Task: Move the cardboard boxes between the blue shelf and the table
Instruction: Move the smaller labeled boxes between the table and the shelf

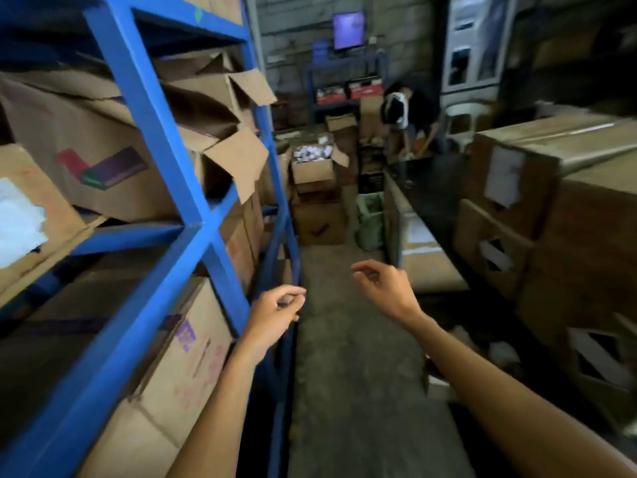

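The blue shelf (144, 108) fills the left side, packed with cardboard boxes: one with a coloured logo (103, 167) on the middle level, another with purple print (186, 346) on the lower level. My left hand (275, 312) hangs empty in the aisle beside the shelf's near post, fingers loosely curled. My right hand (382, 284) is also empty, fingers apart, over the floor. On the right, large cardboard boxes (551, 160) are stacked on and against the dark table (427, 188).
A narrow concrete aisle (344, 374) runs between shelf and table. At its far end stand stacked boxes (317, 201), a green bag (372, 222) and another person (406, 112) bending down. A monitor (348, 29) glows on a back shelf.
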